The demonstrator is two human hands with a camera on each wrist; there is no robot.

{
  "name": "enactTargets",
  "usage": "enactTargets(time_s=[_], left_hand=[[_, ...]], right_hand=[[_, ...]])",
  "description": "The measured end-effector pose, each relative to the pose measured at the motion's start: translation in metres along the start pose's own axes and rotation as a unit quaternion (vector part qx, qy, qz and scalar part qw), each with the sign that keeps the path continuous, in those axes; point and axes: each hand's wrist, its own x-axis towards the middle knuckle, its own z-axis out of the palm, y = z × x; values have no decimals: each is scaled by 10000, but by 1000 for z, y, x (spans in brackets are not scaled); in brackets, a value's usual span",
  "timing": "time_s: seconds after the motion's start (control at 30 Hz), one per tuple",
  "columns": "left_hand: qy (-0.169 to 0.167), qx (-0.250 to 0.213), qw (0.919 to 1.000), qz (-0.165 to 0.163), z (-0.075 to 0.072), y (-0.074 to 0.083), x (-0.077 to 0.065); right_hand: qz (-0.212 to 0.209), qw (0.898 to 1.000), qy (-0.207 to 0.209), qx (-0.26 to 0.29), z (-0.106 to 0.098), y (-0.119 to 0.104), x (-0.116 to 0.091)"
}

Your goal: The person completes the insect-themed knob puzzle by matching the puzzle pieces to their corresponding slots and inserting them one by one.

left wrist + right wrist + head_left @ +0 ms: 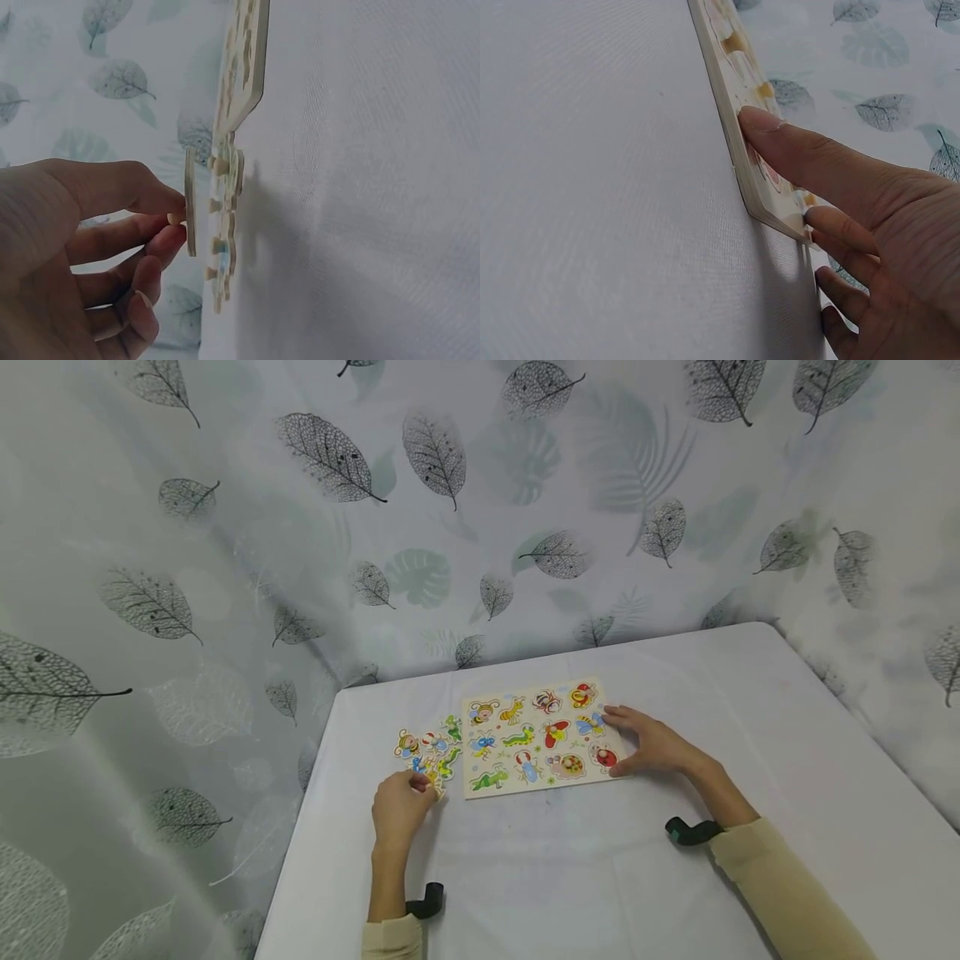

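My left hand [401, 807] pinches a small flat wooden puzzle piece [190, 202] by its knob, thumb and fingertips meeting behind it. Seen edge-on in the left wrist view, its picture is hidden. Close beyond it lie several loose knobbed insect pieces, among them a bee [407, 743] and a green caterpillar [449, 763]. To their right is a pale wooden peg puzzle board [517, 788] with colourful insect pictures. My right hand [656, 745] spans the board's right end, its thumb [780, 139] resting on the face near the front corner and its fingers extended along the side.
A white cloth [540, 877] covers the table. Behind and to the left hangs a curtain [480, 527] printed with leaves. Black wrist straps [426, 902] sit on both forearms below beige sleeves [780, 885].
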Motion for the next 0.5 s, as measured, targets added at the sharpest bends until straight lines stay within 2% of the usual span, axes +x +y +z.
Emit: enactTargets(time_s=[0.17,0.5], left_hand=[[-65,1,10000,41,2,5,3],[-26,-153,9991,387,6,18,8]], right_hand=[[77,10000,-33,17,-1,1,-1],[-42,9999,-50,144,0,8,1]])
